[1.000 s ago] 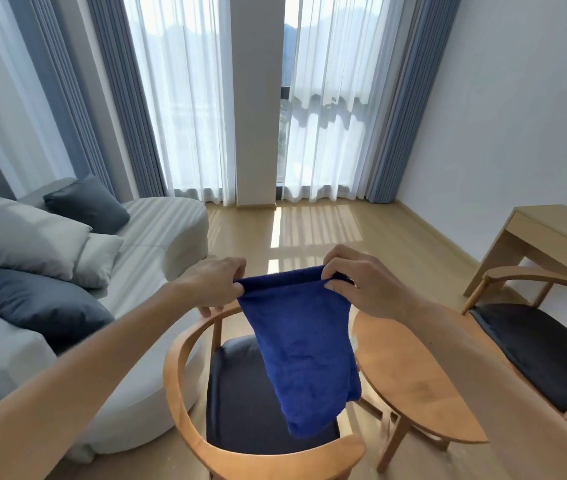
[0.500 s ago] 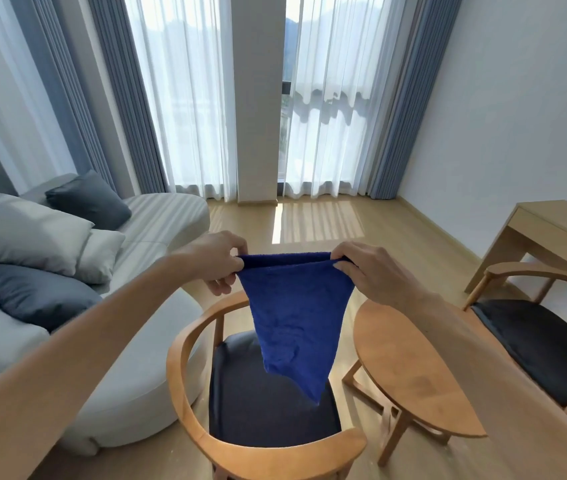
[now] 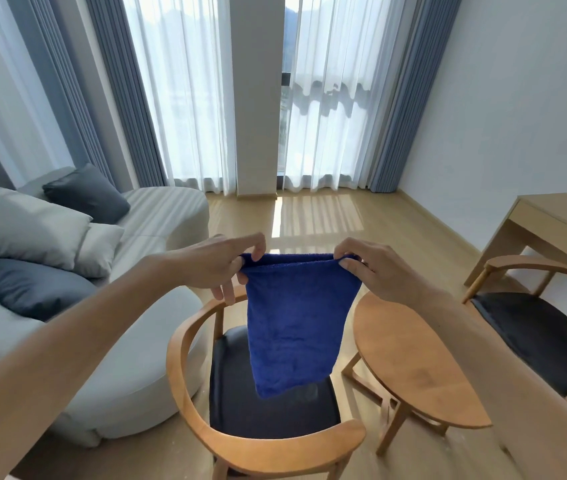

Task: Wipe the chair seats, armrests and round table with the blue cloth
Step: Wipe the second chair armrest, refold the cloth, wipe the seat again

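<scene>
Left hand [image 3: 219, 263] and right hand [image 3: 375, 268] pinch blue cloth [image 3: 297, 323] top corners, hanging above armchair seat [image 3: 240, 403], round table [image 3: 413, 362] beside

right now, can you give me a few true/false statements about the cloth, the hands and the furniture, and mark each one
1. Both hands hold the blue cloth by its top edge. True: the left hand and the right hand each pinch a top corner.
2. The cloth lies flat on the round table. False: it hangs in the air above the near chair, touching nothing but the hands.
3. The round table stands between two wooden chairs. True: the far chair is on its right.
4. The near chair has a light grey seat. False: its seat is dark.
5. Cushions lie on the sofa at left. True.
</scene>
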A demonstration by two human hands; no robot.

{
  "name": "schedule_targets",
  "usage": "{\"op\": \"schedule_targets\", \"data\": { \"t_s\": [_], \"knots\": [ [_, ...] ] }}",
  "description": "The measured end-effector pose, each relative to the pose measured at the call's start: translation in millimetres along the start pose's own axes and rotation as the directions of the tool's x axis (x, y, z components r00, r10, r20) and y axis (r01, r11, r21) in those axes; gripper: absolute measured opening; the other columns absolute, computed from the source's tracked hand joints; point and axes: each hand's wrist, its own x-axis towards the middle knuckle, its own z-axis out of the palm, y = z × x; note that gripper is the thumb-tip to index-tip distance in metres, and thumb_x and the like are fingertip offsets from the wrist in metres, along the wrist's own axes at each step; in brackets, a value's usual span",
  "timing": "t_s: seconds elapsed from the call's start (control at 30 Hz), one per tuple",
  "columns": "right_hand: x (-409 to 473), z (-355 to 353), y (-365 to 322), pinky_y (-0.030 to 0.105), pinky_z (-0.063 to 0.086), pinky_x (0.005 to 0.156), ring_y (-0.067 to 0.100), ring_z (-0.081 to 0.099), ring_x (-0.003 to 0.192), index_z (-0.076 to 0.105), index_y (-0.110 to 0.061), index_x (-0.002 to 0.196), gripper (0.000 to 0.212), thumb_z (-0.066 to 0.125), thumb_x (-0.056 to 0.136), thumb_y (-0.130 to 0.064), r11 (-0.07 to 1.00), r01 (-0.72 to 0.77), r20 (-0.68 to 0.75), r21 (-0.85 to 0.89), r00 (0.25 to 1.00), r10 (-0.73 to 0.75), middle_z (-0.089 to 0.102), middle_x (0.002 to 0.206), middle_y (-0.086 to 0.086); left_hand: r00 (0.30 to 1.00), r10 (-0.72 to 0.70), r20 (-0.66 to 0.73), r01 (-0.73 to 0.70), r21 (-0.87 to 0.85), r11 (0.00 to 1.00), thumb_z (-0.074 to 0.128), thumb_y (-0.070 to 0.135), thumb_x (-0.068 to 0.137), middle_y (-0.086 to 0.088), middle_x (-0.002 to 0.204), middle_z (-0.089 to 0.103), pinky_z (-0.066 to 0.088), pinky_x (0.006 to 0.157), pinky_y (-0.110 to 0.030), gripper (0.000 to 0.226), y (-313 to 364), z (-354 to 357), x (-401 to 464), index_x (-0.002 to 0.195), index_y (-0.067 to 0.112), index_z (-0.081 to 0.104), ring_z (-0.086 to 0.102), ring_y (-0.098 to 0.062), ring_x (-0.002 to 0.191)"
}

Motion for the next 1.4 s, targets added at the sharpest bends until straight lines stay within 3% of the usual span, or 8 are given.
{"op": "schedule_targets", "data": {
  "t_s": [0.3, 0.4, 0.53, 0.7, 0.9, 1.03, 1.27, 1.4],
  "knots": [
    [-1.9, 1.7, -1.8, 0.014, 0.04, 0.06, 0.006, 0.051, 0.068, 0.058, -0.016, 0.094, 0.015, 0.049, 0.097, -0.004, 0.996, -0.051, -0.03, 0.074, 0.998, 0.053, 0.059, 0.079, -0.008, 0.995, 0.067, -0.074, -0.057, 0.125, 0.99, 0.029, -0.001, 0.094, -0.003, 0.068, 0.065, 0.058, 0.066, -0.034, 0.041, -4.0, 11.8, 5.7, 0.08, 0.023, 0.06, 0.069, -0.011, 0.059],
    [-2.7, 1.7, -0.2, 0.016, 0.042, 0.056, 0.012, 0.052, 0.066, 0.057, -0.018, 0.093, 0.016, 0.049, 0.096, -0.005, 0.991, -0.08, -0.047, 0.105, 0.995, 0.086, 0.06, 0.077, -0.006, 0.988, 0.099, -0.117, -0.09, 0.081, 0.993, 0.042, 0.016, 0.088, -0.001, 0.066, 0.069, 0.057, 0.067, -0.026, 0.025, -7.4, 16.1, 3.7, 0.083, 0.017, 0.066, 0.068, -0.013, 0.062],
    [-3.1, -1.7, 5.4, 0.011, 0.045, 0.056, 0.004, 0.054, 0.069, 0.057, -0.025, 0.092, 0.018, 0.052, 0.096, -0.007, 0.994, -0.091, -0.077, 0.069, 0.992, 0.096, 0.061, 0.08, -0.01, 0.956, 0.217, -0.197, -0.165, 0.251, 0.954, 0.059, 0.035, 0.089, 0.008, 0.082, 0.058, 0.041, 0.062, -0.018, 0.02, -9.0, 21.6, 7.0, 0.087, 0.016, 0.062, 0.055, -0.01, 0.071],
    [-4.1, -4.2, 13.0, 0.004, 0.043, 0.054, -0.003, 0.056, 0.067, 0.056, -0.032, 0.093, 0.024, 0.052, 0.096, -0.009, 0.99, -0.124, -0.085, 0.069, 0.988, 0.13, 0.062, 0.078, -0.012, 0.889, 0.232, -0.394, -0.205, 0.11, 0.973, 0.057, 0.017, 0.095, 0.006, 0.085, 0.059, 0.042, 0.065, -0.016, 0.012, -6.4, 20.7, 12.3, 0.086, 0.012, 0.062, 0.056, -0.009, 0.075],
    [-2.0, -7.8, 15.7, 0.0, 0.038, 0.069, -0.011, 0.055, 0.083, 0.063, -0.02, 0.119, 0.026, 0.049, 0.098, -0.011, 0.993, -0.096, -0.079, -0.065, 0.993, 0.091, 0.064, 0.09, -0.016, 0.855, 0.23, -0.466, -0.231, 0.054, 0.971, 0.053, 0.015, 0.097, -0.004, 0.089, 0.068, 0.053, 0.073, -0.038, 0.008, 3.7, 21.3, 10.5, 0.102, 0.017, 0.058, 0.063, -0.025, 0.077],
    [-2.4, -9.5, 15.2, 0.006, 0.043, 0.064, -0.002, 0.057, 0.079, 0.067, -0.018, 0.099, 0.02, 0.05, 0.097, -0.008, 0.992, -0.114, -0.037, -0.054, 0.993, 0.112, 0.066, 0.086, -0.008, 0.876, 0.173, -0.449, -0.216, -0.045, 0.975, 0.059, 0.018, 0.094, 0.002, 0.094, 0.069, 0.054, 0.081, -0.03, 0.029, 9.9, 18.6, 10.3, 0.119, 0.031, 0.052, 0.069, -0.016, 0.085],
    [-1.3, -16.3, 2.2, 0.012, 0.042, 0.069, 0.005, 0.057, 0.083, 0.065, -0.016, 0.095, 0.018, 0.054, 0.092, -0.002, 0.986, -0.167, -0.094, 0.011, 0.981, 0.167, 0.067, 0.091, -0.004, 0.858, 0.103, -0.503, -0.195, -0.133, 0.972, 0.07, 0.021, 0.086, 0.006, 0.087, 0.071, 0.053, 0.079, -0.019, 0.016, 16.8, 10.7, 11.7, 0.099, 0.028, 0.062, 0.065, -0.001, 0.082],
    [10.9, -11.6, -26.4, 0.006, 0.04, 0.084, -0.003, 0.055, 0.099, 0.051, -0.023, 0.132, 0.048, 0.066, 0.087, -0.016, 0.995, -0.101, 0.035, -0.014, 0.994, 0.102, 0.061, 0.114, -0.014, 0.868, 0.15, -0.474, -0.224, -0.103, 0.969, 0.076, 0.024, 0.08, 0.01, 0.076, 0.072, 0.049, 0.066, -0.009, 0.022, 36.5, 17.4, 17.4, 0.087, 0.032, 0.057, 0.067, 0.002, 0.072]
  ]
}}
